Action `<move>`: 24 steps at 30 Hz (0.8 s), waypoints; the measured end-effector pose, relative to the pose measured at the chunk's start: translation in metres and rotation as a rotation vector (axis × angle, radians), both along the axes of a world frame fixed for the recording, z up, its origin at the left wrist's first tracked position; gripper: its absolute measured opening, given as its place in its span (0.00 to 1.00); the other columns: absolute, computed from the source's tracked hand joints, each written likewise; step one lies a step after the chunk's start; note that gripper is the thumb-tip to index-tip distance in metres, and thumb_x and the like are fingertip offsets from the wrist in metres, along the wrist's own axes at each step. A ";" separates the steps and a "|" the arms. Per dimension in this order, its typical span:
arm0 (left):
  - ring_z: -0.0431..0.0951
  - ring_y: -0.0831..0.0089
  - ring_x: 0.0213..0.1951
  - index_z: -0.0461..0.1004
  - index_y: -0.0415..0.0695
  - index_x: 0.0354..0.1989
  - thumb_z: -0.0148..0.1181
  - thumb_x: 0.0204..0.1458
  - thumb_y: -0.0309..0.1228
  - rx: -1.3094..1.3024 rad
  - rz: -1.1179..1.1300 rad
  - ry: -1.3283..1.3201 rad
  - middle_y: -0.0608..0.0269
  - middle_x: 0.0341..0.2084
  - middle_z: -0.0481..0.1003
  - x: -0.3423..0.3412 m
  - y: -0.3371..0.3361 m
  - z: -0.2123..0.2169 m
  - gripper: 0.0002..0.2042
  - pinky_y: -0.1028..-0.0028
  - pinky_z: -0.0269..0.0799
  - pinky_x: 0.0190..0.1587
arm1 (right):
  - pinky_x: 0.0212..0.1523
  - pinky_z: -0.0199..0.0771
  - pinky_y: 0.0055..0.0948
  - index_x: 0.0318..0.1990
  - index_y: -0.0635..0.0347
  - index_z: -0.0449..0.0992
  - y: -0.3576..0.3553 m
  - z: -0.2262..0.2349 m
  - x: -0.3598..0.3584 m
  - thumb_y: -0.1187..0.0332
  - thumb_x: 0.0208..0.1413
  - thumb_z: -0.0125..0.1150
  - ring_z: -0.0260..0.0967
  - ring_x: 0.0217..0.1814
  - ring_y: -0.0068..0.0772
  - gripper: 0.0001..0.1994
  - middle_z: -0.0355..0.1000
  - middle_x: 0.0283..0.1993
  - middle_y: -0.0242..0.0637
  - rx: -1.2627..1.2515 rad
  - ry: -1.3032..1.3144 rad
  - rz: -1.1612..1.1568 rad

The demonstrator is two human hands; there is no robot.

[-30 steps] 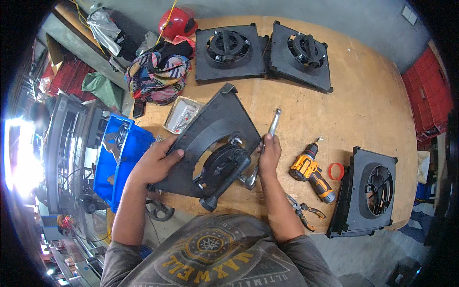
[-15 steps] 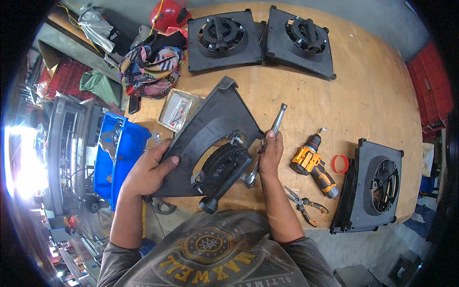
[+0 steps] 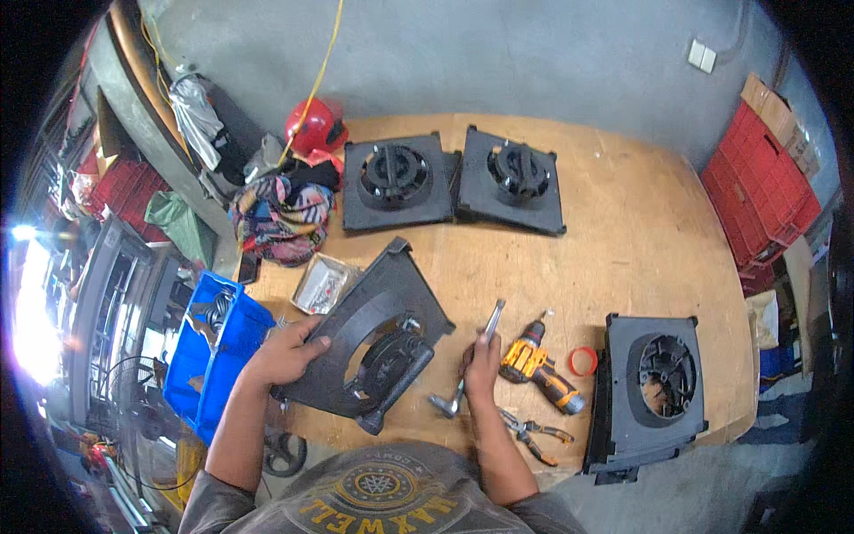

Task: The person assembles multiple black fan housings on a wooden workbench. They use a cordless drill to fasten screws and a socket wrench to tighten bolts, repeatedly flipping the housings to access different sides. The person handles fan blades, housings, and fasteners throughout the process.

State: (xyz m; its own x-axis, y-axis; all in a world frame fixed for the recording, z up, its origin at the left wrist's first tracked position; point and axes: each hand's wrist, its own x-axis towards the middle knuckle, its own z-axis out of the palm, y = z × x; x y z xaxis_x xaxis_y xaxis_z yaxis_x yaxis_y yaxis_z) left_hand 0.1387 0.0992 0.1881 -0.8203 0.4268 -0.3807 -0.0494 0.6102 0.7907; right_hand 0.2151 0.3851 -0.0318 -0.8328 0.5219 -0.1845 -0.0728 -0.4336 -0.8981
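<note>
My left hand (image 3: 289, 354) grips the left edge of a black square panel (image 3: 398, 283), thumb on its face. It is held tilted above the near side of the table. Set in the panel's round opening is a black round part (image 3: 391, 365) with a thick bar across it and metal bolts at its rim. My right hand (image 3: 481, 367) is closed round the shaft of an L-shaped metal socket wrench (image 3: 496, 315), its bent head (image 3: 443, 406) pointing toward me. The wrench and right hand are apart from the panel.
An orange-black cordless drill (image 3: 532, 360), a red ring (image 3: 583, 361) and pliers (image 3: 537, 436) lie right of my hand. More black panels (image 3: 358, 206) rest at the back and at the right (image 3: 624, 365). A small hardware box (image 3: 320, 287) and blue bin (image 3: 189, 369) stand left.
My right hand has drawn the wrench away from the panel's right corner, leaving a gap. The panel stays in my left hand. The view has tilted up, showing more wall.
</note>
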 end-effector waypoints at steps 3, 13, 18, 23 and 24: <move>0.79 0.68 0.43 0.70 0.38 0.56 0.55 0.60 0.34 -0.081 -0.085 0.159 0.52 0.40 0.80 -0.013 -0.012 -0.010 0.18 0.67 0.72 0.46 | 0.35 0.72 0.38 0.52 0.62 0.69 -0.004 0.002 0.017 0.61 0.65 0.51 0.70 0.29 0.41 0.15 0.70 0.27 0.43 0.773 -0.158 -0.101; 0.77 0.66 0.46 0.64 0.36 0.62 0.61 0.56 0.26 0.106 -0.088 0.030 0.49 0.46 0.78 0.004 0.022 0.013 0.25 0.65 0.71 0.52 | 0.40 0.79 0.34 0.60 0.63 0.62 -0.059 0.066 0.050 0.60 0.62 0.60 0.76 0.44 0.38 0.24 0.74 0.50 0.42 -0.125 -0.181 0.680; 0.73 0.64 0.53 0.64 0.36 0.64 0.58 0.57 0.25 -0.016 -0.276 0.310 0.51 0.51 0.75 0.015 0.078 0.070 0.25 0.67 0.67 0.58 | 0.43 0.77 0.32 0.60 0.62 0.59 -0.077 0.086 0.040 0.68 0.62 0.60 0.74 0.47 0.32 0.23 0.74 0.48 0.39 -0.283 -0.025 0.285; 0.58 0.64 0.68 0.43 0.38 0.73 0.59 0.55 0.25 0.396 -0.435 0.290 0.48 0.68 0.56 0.006 0.112 0.087 0.39 0.66 0.52 0.68 | 0.45 0.73 0.29 0.52 0.68 0.69 0.015 0.132 0.006 0.71 0.59 0.61 0.72 0.43 0.30 0.17 0.74 0.45 0.40 0.302 0.129 -0.018; 0.55 0.63 0.69 0.39 0.38 0.74 0.59 0.55 0.25 0.459 -0.471 0.310 0.49 0.70 0.51 0.003 0.115 0.079 0.42 0.66 0.49 0.69 | 0.45 0.73 0.29 0.53 0.69 0.70 0.046 0.142 -0.004 0.71 0.58 0.61 0.73 0.43 0.31 0.17 0.75 0.45 0.41 0.336 0.113 -0.020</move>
State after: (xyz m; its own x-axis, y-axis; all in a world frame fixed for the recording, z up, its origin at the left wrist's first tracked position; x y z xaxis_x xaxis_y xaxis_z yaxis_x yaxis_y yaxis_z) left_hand 0.1420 0.2146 0.2668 -0.5511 0.8223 0.1419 0.4048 0.1147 0.9072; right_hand 0.2110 0.4308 0.1100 -0.8274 0.5539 0.0926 -0.1851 -0.1132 -0.9762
